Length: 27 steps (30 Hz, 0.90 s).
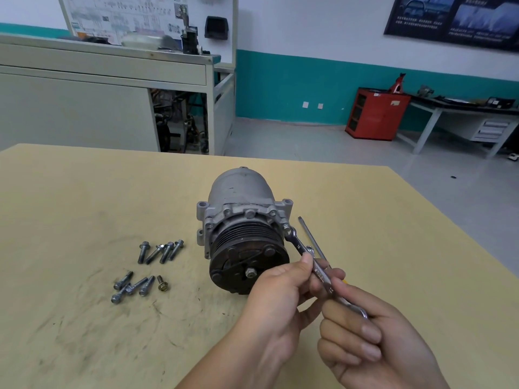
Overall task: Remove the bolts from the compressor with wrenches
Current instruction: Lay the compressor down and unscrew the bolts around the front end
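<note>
Wrench [298,246] judged stiff, slick: my left hand [278,301] pinches mid-shaft, right hand [373,341] grips the tail; beyond them its head seats on a bolt [286,226] of the heavy-looking compressor [241,197].

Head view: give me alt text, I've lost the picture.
The left hand and right hand grip a wrench whose far end sits on a bolt on the right side of the compressor. It lies on a table, pulley toward the camera. To its left lie loose bolts, to its right a screwdriver.
</note>
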Motion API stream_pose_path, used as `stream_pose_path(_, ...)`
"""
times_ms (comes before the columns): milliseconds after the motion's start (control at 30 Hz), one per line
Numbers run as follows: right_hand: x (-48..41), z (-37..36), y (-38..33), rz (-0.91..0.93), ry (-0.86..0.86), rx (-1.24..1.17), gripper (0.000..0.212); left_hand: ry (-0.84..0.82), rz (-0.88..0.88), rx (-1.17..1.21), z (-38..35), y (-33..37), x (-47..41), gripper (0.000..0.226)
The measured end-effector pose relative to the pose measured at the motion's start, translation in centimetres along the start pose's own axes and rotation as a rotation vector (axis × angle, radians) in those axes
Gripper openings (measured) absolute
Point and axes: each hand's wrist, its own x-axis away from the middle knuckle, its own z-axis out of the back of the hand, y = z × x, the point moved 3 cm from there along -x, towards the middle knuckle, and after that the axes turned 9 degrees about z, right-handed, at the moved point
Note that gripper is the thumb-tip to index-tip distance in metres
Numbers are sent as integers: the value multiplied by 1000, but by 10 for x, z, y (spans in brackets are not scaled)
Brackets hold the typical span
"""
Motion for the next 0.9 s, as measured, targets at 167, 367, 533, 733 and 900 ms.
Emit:
stream_pose_path(167, -2, 4, -3, -38, -25, -23, 53, -12, -6, -8, 0, 0, -1, 23)
stream_pose_path(367, -1, 3, -3, -77, -60, -11, 37, -8, -10, -28, -1, -1, -1, 24)
stream_pose_path(533, -3, 4, -3, -20, -5, -61, 58, 3, -6, -27, -2, 0, -2, 24)
stream_pose_path(733, -4, 2, -5, -13, -18, -40, 55, 18, -17, -16, -2, 1, -6, 24)
stream_pose_path(900, -5, 0, -7, 0, -14, -35, 41, 0, -17, -18, -3, 1, -8, 25)
